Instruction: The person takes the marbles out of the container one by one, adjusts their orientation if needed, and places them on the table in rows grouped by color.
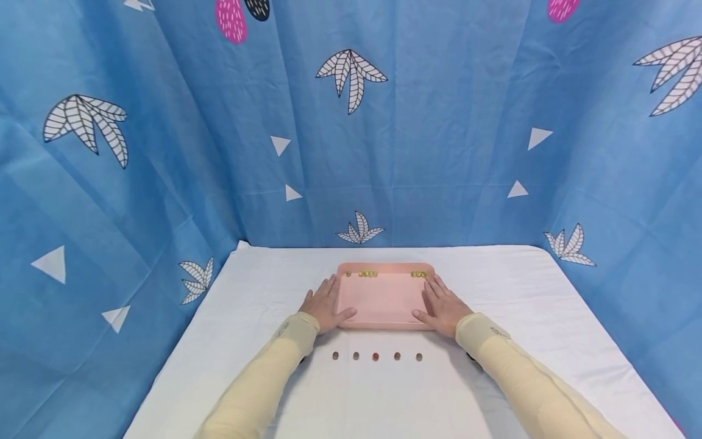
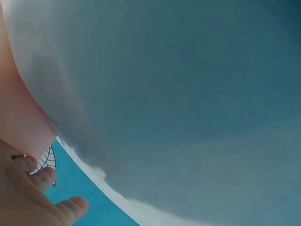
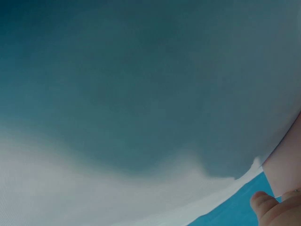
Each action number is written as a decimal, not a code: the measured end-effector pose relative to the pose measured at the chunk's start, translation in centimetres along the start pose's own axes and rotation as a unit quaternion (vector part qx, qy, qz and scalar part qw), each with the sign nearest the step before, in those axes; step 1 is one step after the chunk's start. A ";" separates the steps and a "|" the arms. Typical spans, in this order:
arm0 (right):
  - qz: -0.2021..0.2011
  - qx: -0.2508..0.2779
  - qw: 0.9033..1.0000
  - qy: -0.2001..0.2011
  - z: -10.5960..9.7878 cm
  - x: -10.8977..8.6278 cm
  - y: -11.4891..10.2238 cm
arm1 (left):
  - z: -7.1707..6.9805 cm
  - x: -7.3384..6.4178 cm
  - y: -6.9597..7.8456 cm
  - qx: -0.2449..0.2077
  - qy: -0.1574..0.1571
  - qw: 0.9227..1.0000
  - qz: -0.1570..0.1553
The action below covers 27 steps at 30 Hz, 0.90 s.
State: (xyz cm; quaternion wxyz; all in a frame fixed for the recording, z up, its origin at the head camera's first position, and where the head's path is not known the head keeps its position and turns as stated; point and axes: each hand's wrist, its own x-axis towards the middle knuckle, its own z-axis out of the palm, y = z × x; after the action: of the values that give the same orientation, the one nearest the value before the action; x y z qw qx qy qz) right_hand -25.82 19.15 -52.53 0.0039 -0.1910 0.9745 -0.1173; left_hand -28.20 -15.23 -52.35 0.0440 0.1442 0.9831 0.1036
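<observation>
A shallow pink tray (image 1: 384,297) lies on the white-covered table between both hands. My left hand (image 1: 327,306) rests on its left side, fingers extended forward along the rim and thumb over the near left part. On the opposite side my right hand (image 1: 443,306) touches the right rim in much the same way, thumb pointing inward. Small yellow-green pieces (image 1: 368,274) sit in groups along the tray's far wall, too small to identify. In the left wrist view, fingers (image 2: 44,178) show beside the pink wall; in the right wrist view, fingertips (image 3: 263,203) appear low at the right.
Nearer than the tray, several small round pieces form a row on the white cloth (image 1: 378,396); a red one (image 1: 375,356) is in the middle, the others brownish or greyish. Blue patterned curtains (image 1: 428,152) stand behind the table and on both sides.
</observation>
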 end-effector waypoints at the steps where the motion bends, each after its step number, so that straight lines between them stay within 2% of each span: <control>1: 0.000 0.000 1.000 0.000 -0.1 0.0 -0.1 | 0.0 0.0 0.0 0.001 -0.002 1.000 0.000; 12: -0.003 0.002 1.000 -0.003 -0.1 0.0 0.2 | 0.0 0.6 0.0 0.043 -0.017 0.999 0.002; 27: -0.005 0.005 1.000 0.006 0.2 0.2 0.2 | 0.3 0.5 0.0 0.041 -0.026 0.999 -0.005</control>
State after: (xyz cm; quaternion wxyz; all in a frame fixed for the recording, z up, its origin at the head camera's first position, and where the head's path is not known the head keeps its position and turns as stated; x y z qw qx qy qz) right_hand -26.08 19.24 -52.79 -0.0018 -0.1952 0.9729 -0.1236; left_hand -28.68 -15.00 -52.62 0.0642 0.1439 0.9857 0.0594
